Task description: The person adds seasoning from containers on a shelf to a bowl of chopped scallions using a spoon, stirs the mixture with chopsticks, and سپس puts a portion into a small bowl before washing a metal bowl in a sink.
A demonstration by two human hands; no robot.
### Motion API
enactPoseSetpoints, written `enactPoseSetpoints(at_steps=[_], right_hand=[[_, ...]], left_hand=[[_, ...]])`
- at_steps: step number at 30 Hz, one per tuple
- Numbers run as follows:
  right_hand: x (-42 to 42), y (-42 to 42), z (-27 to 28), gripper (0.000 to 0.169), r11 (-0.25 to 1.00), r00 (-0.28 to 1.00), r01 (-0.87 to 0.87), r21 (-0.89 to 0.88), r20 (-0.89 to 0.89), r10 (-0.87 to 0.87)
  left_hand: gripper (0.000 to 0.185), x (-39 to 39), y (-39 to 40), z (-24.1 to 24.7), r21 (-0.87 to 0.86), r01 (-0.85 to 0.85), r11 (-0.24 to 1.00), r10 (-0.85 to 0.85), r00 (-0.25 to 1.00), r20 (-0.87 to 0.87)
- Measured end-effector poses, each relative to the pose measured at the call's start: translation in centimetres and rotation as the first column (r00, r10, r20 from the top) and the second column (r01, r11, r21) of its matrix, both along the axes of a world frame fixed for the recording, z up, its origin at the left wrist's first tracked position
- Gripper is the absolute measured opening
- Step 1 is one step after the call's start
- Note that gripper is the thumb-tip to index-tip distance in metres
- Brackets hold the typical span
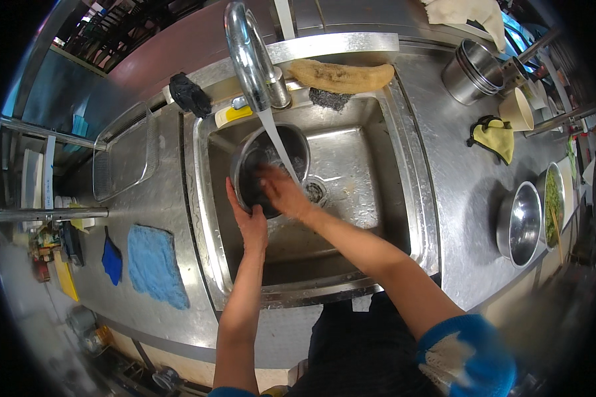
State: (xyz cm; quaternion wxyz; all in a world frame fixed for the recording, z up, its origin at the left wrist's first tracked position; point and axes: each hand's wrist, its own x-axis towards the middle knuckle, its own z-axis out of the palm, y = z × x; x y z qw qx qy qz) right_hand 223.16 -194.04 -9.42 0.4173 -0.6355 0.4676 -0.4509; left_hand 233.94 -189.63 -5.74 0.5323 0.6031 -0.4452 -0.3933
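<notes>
A round metal bowl stands tilted in the left part of a stainless steel sink. My left hand grips its near left rim, thumb at the edge. Blurred by motion, my right hand is over the bowl's opening with its fingers spread; whether it touches the inside cannot be told. Water runs from the chrome faucet in a stream that passes in front of the bowl, close to my right hand. The drain lies just right of the bowl.
Behind the sink are a dried loofah, a steel wool scourer, a yellow bottle and a black crumpled bag. A wire basket and blue cloth lie left. Right are a steel bowl, metal containers and a yellow cloth.
</notes>
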Motion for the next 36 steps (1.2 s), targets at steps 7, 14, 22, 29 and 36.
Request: enactPoseSetpoints(at_steps=[7,14,22,29,36], right_hand=[[-6.2,6.2,-2.2,0.033,0.890,0.724,-0.402,-0.214,-0.669,0.167],[-11.3,2.6,0.7,0.020,0.778,0.532,-0.606,-0.165,-0.811,0.243],[-15.2,4.5,-2.7,0.020,0.761,0.643,-0.594,-0.262,-0.723,0.253],[-8.8,7.1,0.7,0.016,0.912,0.744,-0.392,-0.120,-0.624,0.238],[-16.3,3.2,-0.9,0.037,0.785,0.418,-0.557,-0.272,-0.908,-0.017]], left_hand=[[0.078,-0.1,-0.4,1.6,0.382,0.055,0.923,0.049,0.965,-0.257],[0.073,-1.6,0.7,-1.2,0.523,0.054,0.851,0.204,0.883,-0.423],[0.069,-0.3,-0.2,-0.3,0.622,0.372,0.689,0.053,0.830,-0.555],[0.072,-7.6,2.8,-6.3,0.484,-0.162,0.860,0.393,0.816,-0.424],[0.076,0.4,1.0,-1.5,0.447,0.193,0.874,-0.192,0.980,-0.048]])
